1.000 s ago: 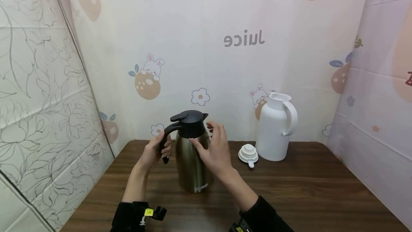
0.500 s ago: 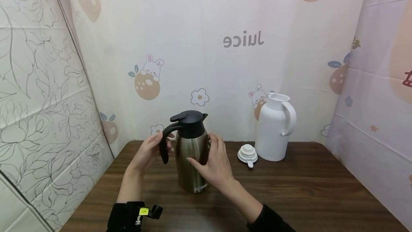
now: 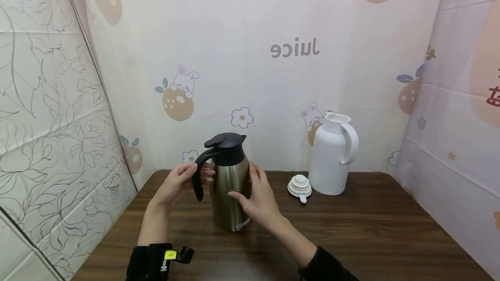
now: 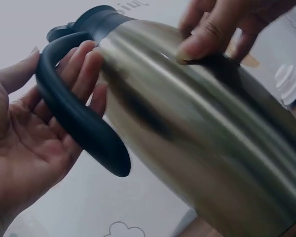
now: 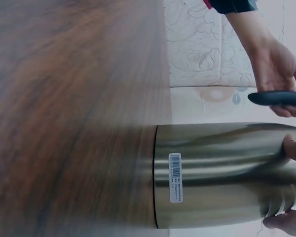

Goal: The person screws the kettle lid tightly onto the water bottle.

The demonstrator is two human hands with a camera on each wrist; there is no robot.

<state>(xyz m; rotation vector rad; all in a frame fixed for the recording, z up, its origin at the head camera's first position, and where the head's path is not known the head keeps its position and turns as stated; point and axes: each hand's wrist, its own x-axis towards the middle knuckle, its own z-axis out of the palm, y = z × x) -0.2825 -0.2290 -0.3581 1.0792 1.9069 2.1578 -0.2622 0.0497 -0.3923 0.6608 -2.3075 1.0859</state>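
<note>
A bronze-coloured steel vacuum jug [image 3: 230,198] with a black lid and black handle [image 4: 71,108] stands upright on the wooden table. My left hand [image 3: 177,185] is at the handle. Its palm faces the jug, its relaxed fingers [image 4: 84,74] reach through the gap behind the handle, and the thumb lies loosely along the outer side. My right hand [image 3: 261,198] holds the jug's body from the right, thumb in front and fingers on the far side, mostly hidden in the head view. A white barcode label [image 5: 175,177] sits low on the jug.
Further back on the right stands a white jug [image 3: 331,159], its top uncovered and its handle to the right. A white stopper [image 3: 300,187] lies beside it on the table [image 3: 351,233]. Printed cloth walls [image 3: 242,77] enclose the back and sides.
My left fingers have loosened from their curl round the handle. My right hand has come down from near the neck onto the jug's body. The jug has shifted slightly left.
</note>
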